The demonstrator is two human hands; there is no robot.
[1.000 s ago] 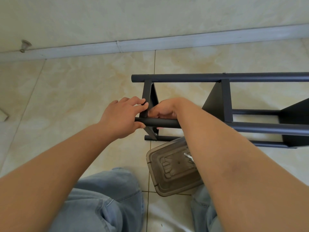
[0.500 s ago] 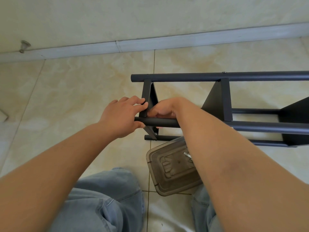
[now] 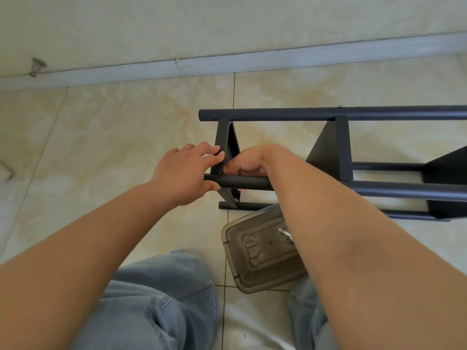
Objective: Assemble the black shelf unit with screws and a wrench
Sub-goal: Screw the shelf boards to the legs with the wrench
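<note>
The black shelf unit (image 3: pixel 341 147) lies on its side on the tiled floor, its round tubes running off to the right. My left hand (image 3: pixel 184 170) grips the near tube (image 3: pixel 242 182) at its left end, fingers on the end shelf panel (image 3: pixel 222 145) and thumb under the tube. My right hand (image 3: pixel 249 161) is curled just behind that tube beside the same panel; what its fingers hold is hidden. A silver screw head (image 3: pixel 341 106) shows on the far tube. No wrench is clearly visible.
A smoky transparent plastic box (image 3: pixel 262 251) with a small metal piece inside sits on the floor under my right forearm. My knees in blue jeans (image 3: pixel 161 299) are at the bottom. The wall's skirting board (image 3: pixel 227 64) runs behind the shelf.
</note>
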